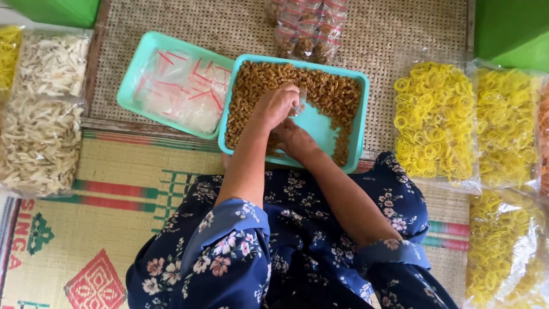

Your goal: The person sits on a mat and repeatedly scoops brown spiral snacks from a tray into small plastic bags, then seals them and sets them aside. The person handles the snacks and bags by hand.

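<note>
While both hands dig in snack tray:
left hand (277,106) grips small clear bag (299,102); right hand (293,139) closed among brown snacks (326,91), teal tray (320,129).

The person wears a dark navy dress (297,240) printed all over with small flowers in pink, white and pale blue, with little green leaves between them. The sleeves are short and loose. The left sleeve (229,240) ends in a wide plain-blue hem just above the elbow; the right sleeve (389,252) ends in the same kind of blue hem. Below the sleeves both forearms are bare. The left hand (277,106) and right hand (294,140) show no rings or bracelets.
</note>
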